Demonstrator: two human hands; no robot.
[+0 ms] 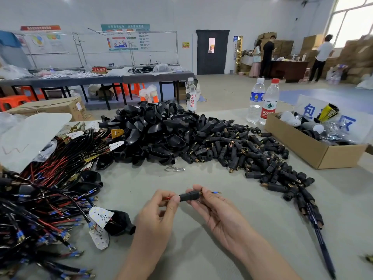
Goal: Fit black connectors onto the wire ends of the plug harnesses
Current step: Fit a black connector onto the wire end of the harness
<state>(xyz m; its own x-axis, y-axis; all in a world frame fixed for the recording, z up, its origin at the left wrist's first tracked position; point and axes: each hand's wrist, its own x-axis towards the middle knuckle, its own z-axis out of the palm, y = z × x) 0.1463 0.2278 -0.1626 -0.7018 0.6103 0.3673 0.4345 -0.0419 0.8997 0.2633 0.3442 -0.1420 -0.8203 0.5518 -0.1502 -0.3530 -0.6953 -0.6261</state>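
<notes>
**Connector threaded on a red lead, seating to follow**

Below the connector pile (252, 156), toward the viewer, both hands work one piece just above the surface (201, 259). The right hand (218, 215) has its grip clamped on a black connector (189, 196), thumb and fingertips pinching the barrel so it lies roughly level. The left hand (159, 211) has its grip closed on the red wire (167, 198), which enters the connector's left end. A blue-sleeved wire tip (216, 192) shows beyond the brass end on the side nearer the pile, so the lead seems to run right through.

The step in hand looks like sliding the connector onto the wire end; this piece is partway done. Next, the wire tip probably needs setting against the brass fitting. That calls for a steady hold on the barrel and a straight push or pull along the wire. How firmly it sits already cannot be told.

The harness heap (40, 190) lies well left of the pile, with many blue-tipped ends bare, so most of the job appears ahead.
</notes>
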